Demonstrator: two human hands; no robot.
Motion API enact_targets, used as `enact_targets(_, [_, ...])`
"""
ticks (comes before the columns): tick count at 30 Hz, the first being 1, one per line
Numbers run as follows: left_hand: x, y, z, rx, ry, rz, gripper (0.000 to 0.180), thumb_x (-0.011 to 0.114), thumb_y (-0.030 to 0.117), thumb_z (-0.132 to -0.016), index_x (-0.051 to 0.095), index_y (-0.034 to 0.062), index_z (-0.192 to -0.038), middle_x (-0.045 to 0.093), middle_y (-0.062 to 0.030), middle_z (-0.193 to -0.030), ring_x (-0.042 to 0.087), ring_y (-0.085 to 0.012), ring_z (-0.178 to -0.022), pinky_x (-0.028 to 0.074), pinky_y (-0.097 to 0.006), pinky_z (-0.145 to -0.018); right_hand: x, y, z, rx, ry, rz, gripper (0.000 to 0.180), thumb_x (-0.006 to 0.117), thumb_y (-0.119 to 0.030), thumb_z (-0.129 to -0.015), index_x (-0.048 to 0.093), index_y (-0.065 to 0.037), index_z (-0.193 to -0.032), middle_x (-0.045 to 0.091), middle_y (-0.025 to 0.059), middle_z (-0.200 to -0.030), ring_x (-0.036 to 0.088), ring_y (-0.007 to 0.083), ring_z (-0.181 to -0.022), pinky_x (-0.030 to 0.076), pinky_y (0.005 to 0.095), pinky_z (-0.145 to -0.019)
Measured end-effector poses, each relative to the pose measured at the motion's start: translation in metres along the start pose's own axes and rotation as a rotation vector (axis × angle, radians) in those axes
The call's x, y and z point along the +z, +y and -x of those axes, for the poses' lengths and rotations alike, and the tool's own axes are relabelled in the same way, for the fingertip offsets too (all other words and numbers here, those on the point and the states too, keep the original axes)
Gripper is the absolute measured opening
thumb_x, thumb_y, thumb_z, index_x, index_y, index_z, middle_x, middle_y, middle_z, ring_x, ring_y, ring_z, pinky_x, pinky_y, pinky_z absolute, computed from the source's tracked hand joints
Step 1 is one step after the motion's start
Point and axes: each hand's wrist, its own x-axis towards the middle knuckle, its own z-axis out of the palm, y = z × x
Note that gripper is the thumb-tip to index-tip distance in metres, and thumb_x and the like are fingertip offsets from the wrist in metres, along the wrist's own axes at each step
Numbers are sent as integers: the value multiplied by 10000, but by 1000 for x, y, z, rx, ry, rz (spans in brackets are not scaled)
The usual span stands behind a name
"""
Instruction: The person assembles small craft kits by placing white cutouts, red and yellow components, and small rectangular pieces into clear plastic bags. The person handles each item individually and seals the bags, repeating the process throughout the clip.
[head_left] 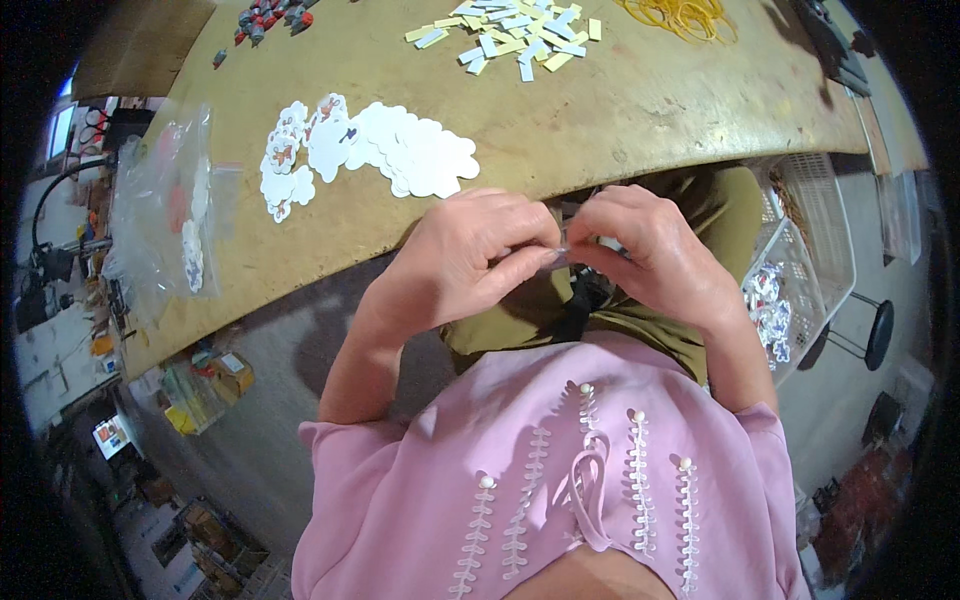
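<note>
Both hands meet in front of the table's near edge, above my lap. My left hand (470, 245) is closed in a pinch, and my right hand (650, 250) pinches from the other side. Between the fingertips shows a small piece of clear plastic (562, 256), perhaps a little bag; fingers cover most of it. On the table, just beyond my left hand, white cloud-shaped card cutouts (425, 155) lie overlapping in a spread. Some smaller cutouts with printed figures (285, 155) lie at its left end.
Farther back lie yellow and pale-blue strips (520, 38), yellow rubber bands (685, 15) and small red-and-grey pieces (265, 18). Clear plastic bags (160, 225) rest at the table's left. At my right stands a white basket (835, 235) holding packed pieces (770, 315), beside a black stool (880, 335).
</note>
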Motion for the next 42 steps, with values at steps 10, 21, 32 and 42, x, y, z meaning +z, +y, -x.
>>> enact_targets(10, [-43, -10, -13, 43, 10, -32, 198, 754, 115, -928, 757, 71, -1120, 735, -98, -981, 715, -281, -929, 580, -387, -850, -6, -7, 12, -29, 51, -2, 177, 793, 11, -831, 744, -35, -994, 652, 115, -975, 652, 325, -916, 539, 410, -775])
enact_targets(21, [-223, -207, -66, -388, 496, -963, 304, 731, 249, -954, 699, 79, -1204, 724, -177, -1146, 709, -367, -1052, 555, -476, -929, 11, -8, 28, -23, 248, 181, 225, 817, 40, -783, 727, -35, -975, 642, 109, -922, 635, 318, -843, 528, 411, -690])
enact_targets(32, [-151, -172, -147, -185, 539, -740, 262, 650, 254, -972, 759, 83, -1139, 749, -221, -1099, 722, -402, -1054, 563, -496, -926, 16, -9, 13, -122, 236, 272, 211, 747, -6, -752, 697, -62, -949, 661, 98, -1013, 648, 308, -938, 521, 419, -809])
enact_targets(42, [-167, -152, -122, -237, 480, -675, 232, 768, 238, -865, 781, 51, -1001, 787, -192, -944, 773, -311, -919, 593, -416, -829, 4, 4, 37, -167, 366, 341, 161, 701, -62, -800, 691, -24, -956, 666, 140, -1062, 673, 328, -994, 539, 433, -865])
